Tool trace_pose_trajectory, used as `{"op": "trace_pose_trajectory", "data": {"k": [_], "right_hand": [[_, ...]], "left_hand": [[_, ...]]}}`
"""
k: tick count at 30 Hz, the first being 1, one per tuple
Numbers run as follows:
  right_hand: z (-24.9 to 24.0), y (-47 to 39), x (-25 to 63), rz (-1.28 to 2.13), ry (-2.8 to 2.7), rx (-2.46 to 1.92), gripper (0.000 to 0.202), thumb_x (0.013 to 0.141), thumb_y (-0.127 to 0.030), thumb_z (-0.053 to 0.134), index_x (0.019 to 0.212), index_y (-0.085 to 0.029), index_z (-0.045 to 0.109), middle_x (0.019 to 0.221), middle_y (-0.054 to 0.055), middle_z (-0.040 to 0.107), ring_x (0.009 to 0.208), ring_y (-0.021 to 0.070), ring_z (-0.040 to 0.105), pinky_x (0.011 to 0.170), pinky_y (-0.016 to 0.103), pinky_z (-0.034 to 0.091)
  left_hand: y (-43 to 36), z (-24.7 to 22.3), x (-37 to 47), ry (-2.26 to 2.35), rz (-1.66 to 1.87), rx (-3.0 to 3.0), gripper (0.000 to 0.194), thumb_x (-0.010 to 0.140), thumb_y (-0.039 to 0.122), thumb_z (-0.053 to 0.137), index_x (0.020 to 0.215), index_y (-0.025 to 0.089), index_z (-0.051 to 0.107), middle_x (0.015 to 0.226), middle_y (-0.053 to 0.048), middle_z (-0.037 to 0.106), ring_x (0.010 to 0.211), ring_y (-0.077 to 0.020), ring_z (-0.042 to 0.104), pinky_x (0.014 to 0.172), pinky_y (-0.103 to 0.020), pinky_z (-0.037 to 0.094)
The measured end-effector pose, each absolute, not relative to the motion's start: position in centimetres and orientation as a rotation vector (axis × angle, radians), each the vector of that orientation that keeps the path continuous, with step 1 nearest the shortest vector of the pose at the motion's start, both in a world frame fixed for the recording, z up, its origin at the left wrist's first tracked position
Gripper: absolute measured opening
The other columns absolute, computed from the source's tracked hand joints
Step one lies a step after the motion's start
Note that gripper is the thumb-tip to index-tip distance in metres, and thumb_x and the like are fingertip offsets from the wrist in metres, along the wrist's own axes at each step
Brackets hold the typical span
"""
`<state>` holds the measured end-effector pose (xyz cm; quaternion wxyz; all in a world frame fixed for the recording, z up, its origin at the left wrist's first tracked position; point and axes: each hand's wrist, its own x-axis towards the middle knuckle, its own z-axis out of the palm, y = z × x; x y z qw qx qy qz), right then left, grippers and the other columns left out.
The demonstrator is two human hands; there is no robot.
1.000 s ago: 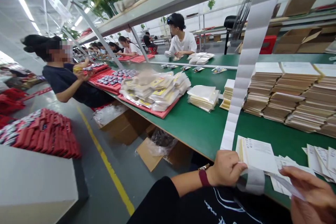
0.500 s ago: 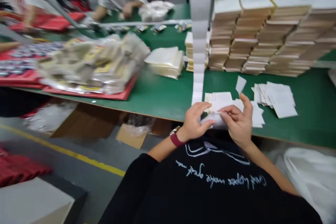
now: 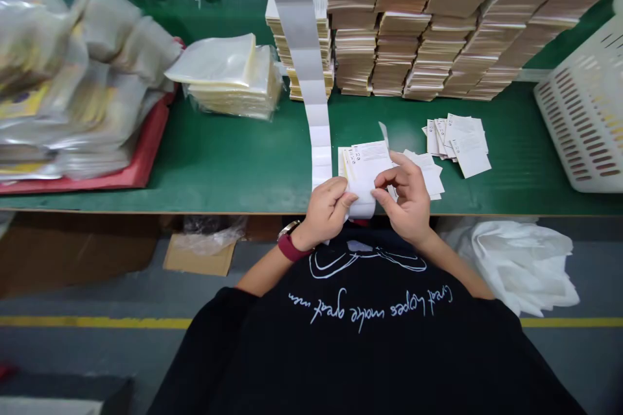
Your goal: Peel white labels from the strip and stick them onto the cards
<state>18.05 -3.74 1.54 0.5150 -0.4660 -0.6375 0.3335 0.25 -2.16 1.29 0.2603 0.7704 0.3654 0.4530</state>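
Observation:
My left hand (image 3: 331, 209) is closed on a strip of white labels (image 3: 318, 123) that comes down from above to the table's front edge. Part of the strip (image 3: 363, 207) curls between my two hands. At its right side, my right hand (image 3: 402, 198) pinches the strip between thumb and fingertips. One small loose white label (image 3: 384, 134) stands up at the raised index finger of that hand, apparently stuck to it. Just beyond my hands lie printed white cards (image 3: 370, 155), partly covered by my fingers. More cards (image 3: 428, 172) are spread behind my right hand.
A loose pile of cards (image 3: 464, 142) lies to the right, near a white plastic basket (image 3: 579, 117). Tall card stacks (image 3: 403, 32) stand at the back. Bagged packs (image 3: 233, 78) and a heap of filled bags (image 3: 82, 91) on red material occupy the left of the green table (image 3: 233, 162).
My view has turned down and levelled, so the basket shows and the co-workers are out of sight. Both hands stay together at the strip; the loose label remains at my right index finger.

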Motion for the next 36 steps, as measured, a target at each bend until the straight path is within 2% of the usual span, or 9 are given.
{"op": "trace_pose_trajectory", "data": {"k": [6, 10, 14, 16, 19, 21, 24, 30, 36], "right_hand": [[1.8, -3.7, 18.6, 0.843, -1.573, -1.185, 0.058, 0.086, -0.028, 0.059, 0.138, -0.032, 0.032, 0.079, -0.002, 0.056, 0.074, 0.0189, 0.058, 0.078, 0.041, 0.051], [2.5, -4.3, 18.6, 0.627, -1.543, -1.244, 0.052, 0.087, -0.031, 0.056, 0.131, -0.032, 0.029, 0.075, -0.002, 0.051, 0.070, 0.0200, 0.058, 0.076, 0.043, 0.050], [3.8, -2.9, 20.1, 0.446, -1.418, -1.305, 0.053, 0.084, -0.035, 0.058, 0.128, -0.032, 0.030, 0.084, 0.001, 0.053, 0.074, 0.0202, 0.059, 0.075, 0.042, 0.051], [4.1, -1.5, 21.2, 0.473, -1.397, -1.307, 0.051, 0.082, -0.034, 0.060, 0.125, -0.032, 0.033, 0.085, 0.001, 0.053, 0.073, 0.0193, 0.059, 0.070, 0.039, 0.051], [3.8, 0.6, 22.3, 0.649, -1.475, -1.379, 0.046, 0.082, -0.032, 0.059, 0.123, -0.030, 0.037, 0.079, -0.002, 0.054, 0.066, 0.0168, 0.058, 0.063, 0.035, 0.050], [3.3, 1.4, 22.4, 0.804, -1.533, -1.413, 0.046, 0.083, -0.032, 0.059, 0.124, -0.029, 0.037, 0.074, -0.005, 0.054, 0.061, 0.0148, 0.057, 0.060, 0.032, 0.050], [2.6, 1.9, 22.0, 0.961, -1.552, -1.409, 0.052, 0.082, -0.030, 0.060, 0.127, -0.028, 0.035, 0.071, -0.007, 0.054, 0.059, 0.0139, 0.058, 0.059, 0.032, 0.050], [2.4, 2.4, 21.6, 1.017, -1.529, -1.453, 0.061, 0.079, -0.024, 0.065, 0.131, -0.028, 0.035, 0.069, -0.007, 0.056, 0.058, 0.0142, 0.059, 0.058, 0.033, 0.051], [2.5, 2.8, 21.4, 1.013, -1.576, -1.490, 0.060, 0.078, -0.024, 0.064, 0.131, -0.028, 0.036, 0.068, -0.007, 0.055, 0.055, 0.0139, 0.056, 0.056, 0.033, 0.049]], "left_hand": [[-1.6, 0.6, 0.4, 0.906, 1.207, 2.236, 0.041, 0.100, 0.036, 0.040, 0.063, 0.020, 0.036, 0.060, 0.002, 0.040, 0.057, -0.0113, 0.040, 0.053, -0.026, 0.031], [-1.5, 0.0, 0.5, 0.962, 1.220, 2.371, 0.044, 0.099, 0.043, 0.043, 0.062, 0.020, 0.039, 0.057, 0.003, 0.041, 0.055, -0.0113, 0.038, 0.053, -0.028, 0.030], [-1.5, -0.7, 0.3, 0.978, 1.296, 2.557, 0.040, 0.097, 0.043, 0.046, 0.065, 0.019, 0.047, 0.061, -0.001, 0.051, 0.061, -0.0139, 0.045, 0.056, -0.029, 0.036], [-1.5, -1.0, 0.1, 0.957, 1.346, 2.604, 0.034, 0.096, 0.037, 0.048, 0.068, 0.018, 0.050, 0.070, -0.004, 0.059, 0.070, -0.0162, 0.052, 0.061, -0.031, 0.042], [-1.5, -1.3, -0.1, 0.861, 1.356, 2.628, 0.023, 0.093, 0.028, 0.050, 0.074, 0.017, 0.056, 0.093, -0.010, 0.067, 0.097, -0.0223, 0.061, 0.077, -0.038, 0.051], [-1.6, -1.3, -0.1, 0.796, 1.270, 2.650, 0.015, 0.090, 0.022, 0.052, 0.077, 0.017, 0.058, 0.108, -0.011, 0.068, 0.113, -0.0247, 0.059, 0.090, -0.043, 0.053], [-1.7, -1.4, -0.1, 0.761, 1.106, 2.682, 0.010, 0.088, 0.017, 0.054, 0.080, 0.016, 0.060, 0.121, -0.011, 0.066, 0.123, -0.0249, 0.056, 0.100, -0.046, 0.051], [-1.6, -1.4, 0.0, 0.748, 1.081, 2.754, 0.006, 0.088, 0.016, 0.056, 0.085, 0.013, 0.061, 0.119, -0.014, 0.066, 0.118, -0.0269, 0.060, 0.100, -0.045, 0.052], [-1.5, -1.2, 0.0, 0.747, 1.068, 2.795, 0.006, 0.088, 0.017, 0.057, 0.086, 0.012, 0.060, 0.118, -0.014, 0.066, 0.115, -0.0271, 0.061, 0.100, -0.043, 0.051]]}}
